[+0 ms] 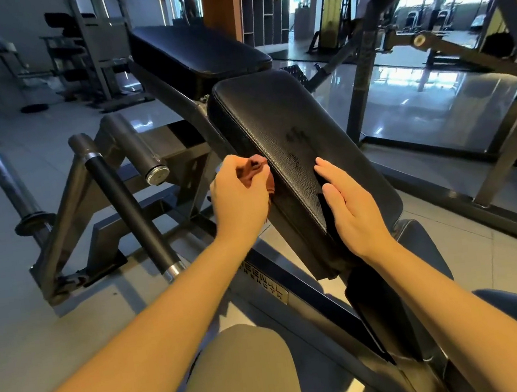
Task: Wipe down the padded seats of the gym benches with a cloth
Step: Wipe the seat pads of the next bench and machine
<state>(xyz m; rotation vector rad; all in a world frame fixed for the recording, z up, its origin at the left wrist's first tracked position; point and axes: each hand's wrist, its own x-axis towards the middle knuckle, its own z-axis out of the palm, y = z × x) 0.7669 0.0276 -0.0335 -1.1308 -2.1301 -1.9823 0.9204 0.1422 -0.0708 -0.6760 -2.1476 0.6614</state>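
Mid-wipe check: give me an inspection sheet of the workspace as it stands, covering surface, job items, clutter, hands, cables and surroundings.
Surface: tilted black padded seat, with dark streaky marks near its middle.
Job's things: reddish-brown cloth bunched at the seat's left edge; second black pad beyond it.
Clutter: nothing seen on the pads.
Grippers: left hand grips the cloth; right hand lies flat, straight fingers on the seat's right side.
Cables: nothing seen.
Surroundings: machine frame with a black roller bar on the left, glossy tiled floor, cubby shelf behind.
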